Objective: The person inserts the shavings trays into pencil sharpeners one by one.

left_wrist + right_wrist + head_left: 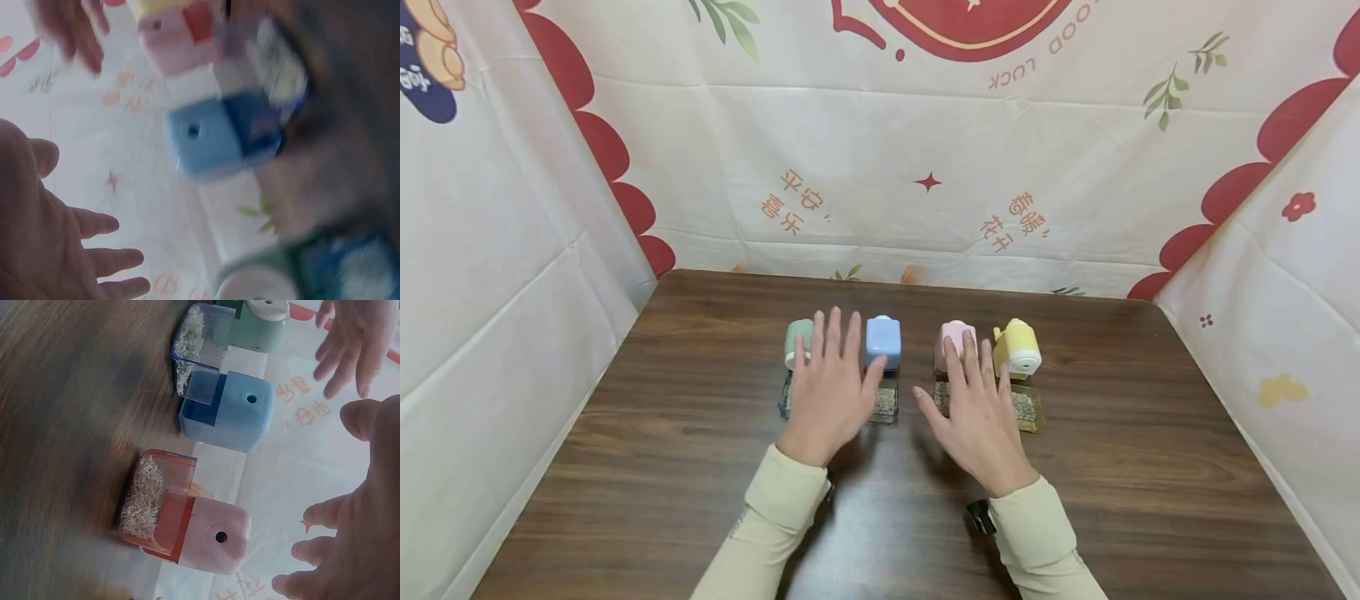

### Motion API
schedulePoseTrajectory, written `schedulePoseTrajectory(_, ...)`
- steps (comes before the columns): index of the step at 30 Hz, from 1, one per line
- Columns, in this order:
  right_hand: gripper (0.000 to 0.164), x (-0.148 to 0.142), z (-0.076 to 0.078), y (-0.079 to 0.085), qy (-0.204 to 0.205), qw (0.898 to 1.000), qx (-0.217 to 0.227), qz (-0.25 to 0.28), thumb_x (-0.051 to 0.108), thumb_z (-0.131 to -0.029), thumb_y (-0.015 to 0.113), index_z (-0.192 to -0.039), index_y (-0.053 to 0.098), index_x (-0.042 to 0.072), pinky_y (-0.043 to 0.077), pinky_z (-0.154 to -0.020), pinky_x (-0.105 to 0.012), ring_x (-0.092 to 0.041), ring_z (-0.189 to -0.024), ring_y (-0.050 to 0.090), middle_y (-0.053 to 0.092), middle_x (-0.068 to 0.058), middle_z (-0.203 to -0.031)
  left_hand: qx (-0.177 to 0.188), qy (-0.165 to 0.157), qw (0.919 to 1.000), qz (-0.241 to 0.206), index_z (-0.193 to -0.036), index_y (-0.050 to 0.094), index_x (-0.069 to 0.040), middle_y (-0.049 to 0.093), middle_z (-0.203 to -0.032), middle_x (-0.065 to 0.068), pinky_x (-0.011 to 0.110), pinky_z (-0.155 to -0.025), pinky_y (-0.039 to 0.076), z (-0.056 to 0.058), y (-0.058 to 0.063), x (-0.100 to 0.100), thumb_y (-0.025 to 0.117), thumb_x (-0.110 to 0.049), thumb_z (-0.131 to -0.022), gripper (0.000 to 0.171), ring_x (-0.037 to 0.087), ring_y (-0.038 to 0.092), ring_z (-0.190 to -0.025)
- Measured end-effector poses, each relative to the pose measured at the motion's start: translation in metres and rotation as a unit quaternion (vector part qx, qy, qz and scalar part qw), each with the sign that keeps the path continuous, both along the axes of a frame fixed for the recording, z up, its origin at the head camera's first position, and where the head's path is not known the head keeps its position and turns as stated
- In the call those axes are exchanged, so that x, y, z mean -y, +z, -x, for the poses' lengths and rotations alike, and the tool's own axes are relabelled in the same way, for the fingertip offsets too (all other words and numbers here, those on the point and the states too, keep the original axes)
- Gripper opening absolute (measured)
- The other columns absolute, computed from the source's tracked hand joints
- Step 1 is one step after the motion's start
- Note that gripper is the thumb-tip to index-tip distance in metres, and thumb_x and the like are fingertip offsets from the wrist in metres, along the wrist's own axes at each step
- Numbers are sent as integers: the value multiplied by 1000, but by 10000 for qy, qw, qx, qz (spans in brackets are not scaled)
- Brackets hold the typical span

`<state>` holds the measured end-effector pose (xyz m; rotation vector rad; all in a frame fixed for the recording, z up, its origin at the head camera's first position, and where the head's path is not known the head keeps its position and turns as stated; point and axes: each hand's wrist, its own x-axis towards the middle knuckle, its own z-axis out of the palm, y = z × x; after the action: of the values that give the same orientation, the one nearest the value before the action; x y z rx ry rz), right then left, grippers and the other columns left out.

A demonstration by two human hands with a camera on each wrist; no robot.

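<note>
Both hands are spread above the table with nothing in their fingers. The left hand (831, 396) overlaps the green pencil sharpener (797, 335) in the head view, beside the blue sharpener (883, 337). My right hand (981, 421) is over the pink sharpener (955, 328), with the yellow sharpener (1017, 346) just to its right. In the right wrist view, a clear reddish drawer (177, 474) sticks out of the pink sharpener, holding pale shavings (144, 500). More shavings (189, 340) lie in the clear bluish drawer area by the blue and green sharpeners.
The sharpeners stand in a row on the dark wooden table (700, 450), toward its far edge. A white printed cloth (880, 142) hangs behind and along both sides. Shavings (1024, 407) also show in the yellow sharpener's drawer.
</note>
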<state>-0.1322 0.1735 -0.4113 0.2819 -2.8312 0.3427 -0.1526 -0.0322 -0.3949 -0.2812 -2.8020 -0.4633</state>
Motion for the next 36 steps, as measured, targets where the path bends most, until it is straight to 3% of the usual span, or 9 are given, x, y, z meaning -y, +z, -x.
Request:
schedulePoseTrajectory(7, 86, 0, -3, 1, -25, 9999, 101, 93, 69, -92, 33, -156, 19, 13, 19, -114, -66, -37, -147, 6, 16, -19, -162, 229, 146, 9996, -111, -157, 15, -13, 15, -162, 20, 61, -119, 6, 30, 28, 39, 19, -62, -98, 77, 36, 4, -147)
schedulePoseTrajectory(10, 86, 1, -4, 2, -6, 9999, 95, 114, 70, -92, 34, -157, 18, 14, 20, -114, -66, -36, -147, 5, 15, -19, -163, 283, 190, 9994, -57, -155, 22, -11, 25, -159, 23, 61, -118, 12, 43, 37, 56, 22, -63, -98, 78, 39, 13, -145)
schedulePoseTrajectory(13, 86, 1, -6, 5, 17, 9999, 64, 156, 69, -92, 35, -157, 18, 15, 22, -114, -65, -35, -147, 7, 15, -18, -163, 507, 181, 9985, 15, -151, 33, -8, 40, -151, 24, 60, -113, 28, 54, 45, 69, 28, -62, -97, 77, 42, 29, -138)
schedulePoseTrajectory(18, 86, 4, -9, 9, 140, 9997, -29, 210, 68, -93, 36, -157, 17, 15, 31, -111, -64, -35, -146, 14, 18, -19, -162, 1191, 2, 9925, 290, -144, 43, -3, 56, -135, 25, 60, -91, 50, 68, 47, 81, 40, -57, -96, 73, 41, 53, -118)
schedulePoseTrajectory(24, 84, 7, -10, 13, 357, 9988, -184, 294, 65, -93, 39, -156, 20, 13, 39, -104, -62, -36, -142, 27, 22, -19, -161, 1680, -355, 9837, 536, -134, 54, 1, 64, -127, 24, 58, -84, 55, 78, 37, 86, 49, -54, -94, 68, 39, 63, -104)
schedulePoseTrajectory(26, 83, 8, -11, 13, 396, 9986, -173, 317, 65, -93, 40, -156, 21, 14, 39, -104, -62, -37, -141, 29, 22, -19, -161, 1797, -449, 9805, 653, -125, 60, 1, 68, -119, 22, 56, -83, 56, 81, 33, 86, 51, -54, -93, 65, 36, 65, -98)
schedulePoseTrajectory(29, 83, 10, -11, 13, 436, 9983, -162, 337, 65, -92, 40, -156, 22, 15, 40, -104, -62, -37, -140, 30, 22, -18, -161, 1970, -554, 9756, 796, -89, 66, -5, 67, -85, 13, 47, -72, 56, 86, 27, 85, 53, -53, -92, 50, 25, 62, -71)
schedulePoseTrajectory(32, 83, 12, -11, 14, 458, 9982, -167, 339, 65, -92, 41, -155, 23, 14, 40, -104, -62, -36, -140, 31, 22, -17, -161, 2036, -595, 9747, 713, -59, 47, -15, 45, -57, 1, 38, -58, 49, 89, 24, 83, 58, -49, -91, 49, 16, 45, -47)
schedulePoseTrajectory(36, 79, 18, -11, 17, 470, 9983, -146, 308, 61, -91, 47, -153, 30, 14, 45, -98, -60, -37, -133, 40, 29, -16, -158, 2107, -539, 9750, 461, -49, 36, -18, 29, -48, -4, 33, -49, 41, 93, 25, 81, 62, -45, -89, 55, 12, 32, -39)
